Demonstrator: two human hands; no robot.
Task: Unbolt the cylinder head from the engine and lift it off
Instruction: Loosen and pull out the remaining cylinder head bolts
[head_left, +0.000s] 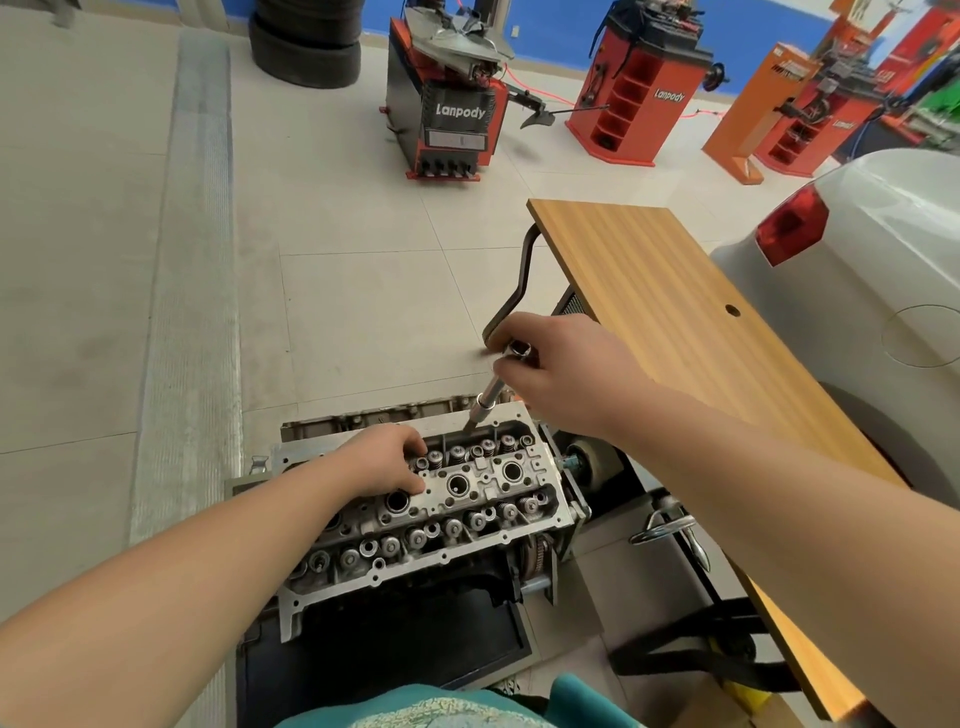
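Observation:
The aluminium cylinder head (467, 499) sits on the engine on a stand, low in the middle of the view, valve springs and spark plug wells exposed. My right hand (566, 374) grips the top of a socket wrench with a long extension (485, 402). The extension's lower end goes down into the head's far edge near its right end. My left hand (384, 457) rests on the head's top near the far left valve springs, fingers curled down against the metal. I cannot see whether it holds anything.
A wooden tabletop (691, 332) runs along the right, close to my right arm. A white car's rear (872, 291) stands beyond it. Red tyre machines (441, 109) and stacked tyres (306, 47) stand far back on the tiled floor. A black tray (384, 639) lies under the engine.

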